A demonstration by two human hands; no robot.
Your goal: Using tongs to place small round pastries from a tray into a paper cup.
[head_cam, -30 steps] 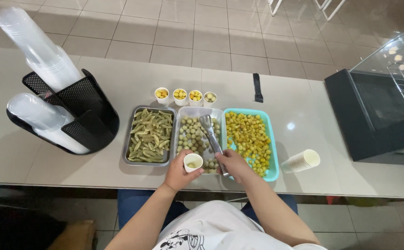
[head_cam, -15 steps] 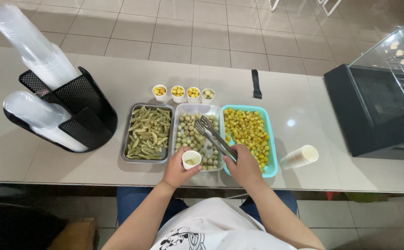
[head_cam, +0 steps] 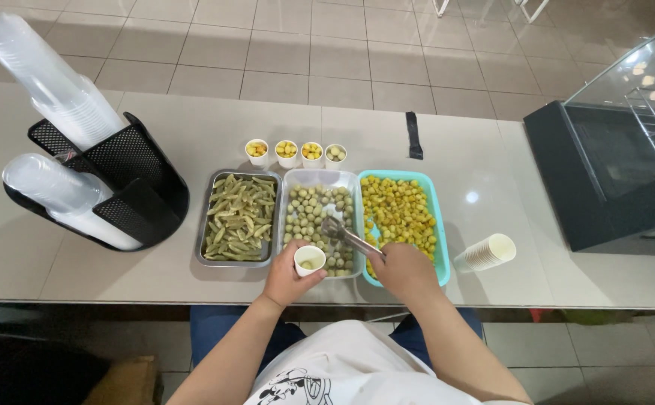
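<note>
My left hand [head_cam: 285, 280] holds a small white paper cup [head_cam: 309, 259] with a pale green ball in it, over the near end of the clear middle tray [head_cam: 318, 178]. My right hand [head_cam: 402, 271] grips metal tongs [head_cam: 347, 236], their tips down among the pale green balls in that tray. To the left lies a metal tray [head_cam: 207, 217] of green strips. To the right is a teal tray [head_cam: 434, 217] of yellow balls.
Several small filled paper cups [head_cam: 296, 153] stand in a row behind the trays. A stack of paper cups [head_cam: 486, 253] lies on its side at the right. A black mesh holder [head_cam: 128, 184] with clear cup stacks sits left. A black display case [head_cam: 612, 172] stands far right. A black strip [head_cam: 413, 135] lies behind.
The tongs have swung from pointing away over the tray to lying lower, tips toward the left among the green balls. My left hand with the cup has barely shifted.
</note>
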